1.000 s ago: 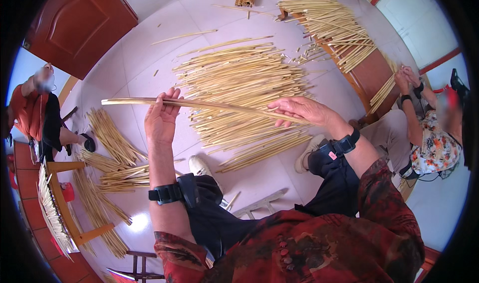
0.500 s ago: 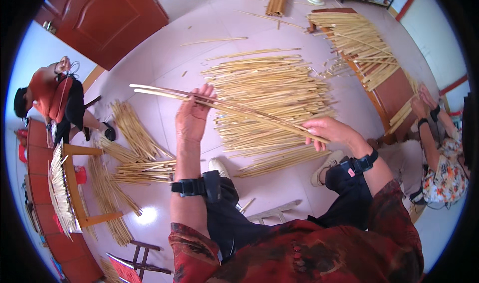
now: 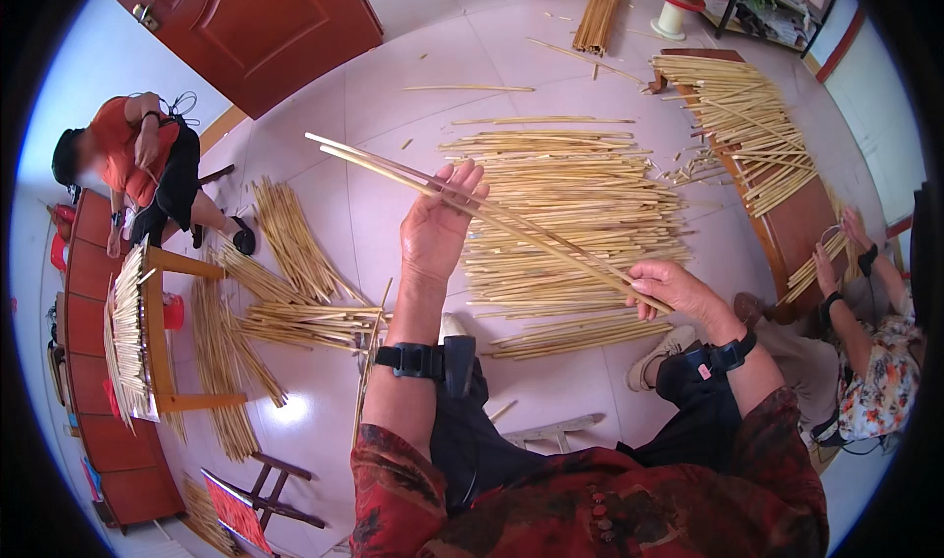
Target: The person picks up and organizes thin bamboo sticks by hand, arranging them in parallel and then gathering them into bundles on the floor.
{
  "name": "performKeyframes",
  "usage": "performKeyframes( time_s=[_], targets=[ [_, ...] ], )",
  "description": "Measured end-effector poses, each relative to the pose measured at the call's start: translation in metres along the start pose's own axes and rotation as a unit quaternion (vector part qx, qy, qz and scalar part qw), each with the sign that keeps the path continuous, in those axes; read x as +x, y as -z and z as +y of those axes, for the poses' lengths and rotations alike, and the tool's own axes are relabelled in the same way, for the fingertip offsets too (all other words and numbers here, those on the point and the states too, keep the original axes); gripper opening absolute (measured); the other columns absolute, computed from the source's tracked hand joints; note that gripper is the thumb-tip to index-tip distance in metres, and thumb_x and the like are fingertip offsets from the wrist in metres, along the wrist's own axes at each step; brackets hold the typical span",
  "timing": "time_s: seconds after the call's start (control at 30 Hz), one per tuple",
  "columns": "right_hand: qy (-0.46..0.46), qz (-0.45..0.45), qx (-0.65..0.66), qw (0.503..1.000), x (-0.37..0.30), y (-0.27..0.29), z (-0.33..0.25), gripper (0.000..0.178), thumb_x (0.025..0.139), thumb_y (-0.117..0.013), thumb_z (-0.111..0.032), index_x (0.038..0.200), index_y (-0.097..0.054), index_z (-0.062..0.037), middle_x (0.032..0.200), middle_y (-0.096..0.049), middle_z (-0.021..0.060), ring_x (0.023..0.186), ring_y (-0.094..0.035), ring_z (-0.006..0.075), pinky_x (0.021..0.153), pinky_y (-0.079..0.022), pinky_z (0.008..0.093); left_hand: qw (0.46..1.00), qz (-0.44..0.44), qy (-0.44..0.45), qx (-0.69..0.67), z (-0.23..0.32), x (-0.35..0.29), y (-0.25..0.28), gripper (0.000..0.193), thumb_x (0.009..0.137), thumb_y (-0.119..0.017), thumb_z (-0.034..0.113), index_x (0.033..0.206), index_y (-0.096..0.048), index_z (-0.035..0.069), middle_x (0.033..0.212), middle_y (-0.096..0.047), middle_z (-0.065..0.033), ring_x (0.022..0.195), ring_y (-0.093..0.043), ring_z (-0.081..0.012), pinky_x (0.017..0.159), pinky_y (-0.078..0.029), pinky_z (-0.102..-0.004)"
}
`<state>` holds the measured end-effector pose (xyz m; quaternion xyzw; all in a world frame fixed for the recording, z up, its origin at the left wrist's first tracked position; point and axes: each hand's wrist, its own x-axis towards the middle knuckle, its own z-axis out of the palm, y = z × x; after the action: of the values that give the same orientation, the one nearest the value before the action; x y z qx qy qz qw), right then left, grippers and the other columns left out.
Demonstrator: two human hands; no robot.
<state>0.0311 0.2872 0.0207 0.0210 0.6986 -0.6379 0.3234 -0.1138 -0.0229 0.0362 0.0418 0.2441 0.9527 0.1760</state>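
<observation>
Two long thin sticks [image 3: 551,232], one pale and one browner, slant across in front of me, apart at their left ends and close together at the right. My right hand [image 3: 669,288] pinches their right ends between thumb and fingers. Palm up, my left hand [image 3: 442,219] has its fingers stretched out, and the sticks lie across it without being gripped. Beneath them a wide layer of similar straw-coloured sticks [image 3: 580,194] covers the floor, laid roughly side by side.
More stick bundles [image 3: 295,243] lie at left, beside a wooden stool [image 3: 197,401] topped with sticks. A co-worker in orange [image 3: 128,160] sits at far left. At right, another co-worker's hands [image 3: 836,248] hold sticks near a stick-covered brown bench [image 3: 777,229]. A folding stool [image 3: 270,494] stands lower left.
The view has shifted, so the scene sits further right. My hands keep much the same pose on the two sticks. The co-worker in orange has lowered a raised hand.
</observation>
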Motion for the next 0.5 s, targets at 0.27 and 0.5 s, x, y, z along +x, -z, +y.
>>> performKeyframes(
  time_s=[0.27, 0.5],
  targets=[
    [-0.011, 0.059, 0.020, 0.998, 0.001, -0.022, -0.007, 0.023, 0.091, -0.040, -0.019, 0.099, -0.049, 0.0002, 0.074, -0.056, 0.0026, 0.048, -0.043, 0.0020, 0.042, -0.036, 0.0162, 1.000, 0.004, -0.010, 0.004, -0.006, 0.002, -0.005, 0.043, 0.080, -0.038, 0.010, 0.119, -0.031, -0.007, 0.128, -0.031, -0.0261, 0.121, -0.031, -0.0369, 0.102, -0.026, -0.0479],
    [-0.021, 0.058, 0.087, 0.994, -0.001, -0.021, -0.002, 0.024, 0.091, -0.040, -0.021, 0.100, -0.047, 0.0006, 0.074, -0.053, 0.0022, 0.047, -0.037, 0.0017, 0.038, -0.029, 0.0153, 0.999, -0.036, 0.004, 0.004, -0.011, 0.004, -0.004, 0.044, 0.078, -0.038, 0.009, 0.120, -0.031, -0.004, 0.125, -0.036, -0.0223, 0.118, -0.035, -0.0359, 0.101, -0.027, -0.0487]
  ],
)
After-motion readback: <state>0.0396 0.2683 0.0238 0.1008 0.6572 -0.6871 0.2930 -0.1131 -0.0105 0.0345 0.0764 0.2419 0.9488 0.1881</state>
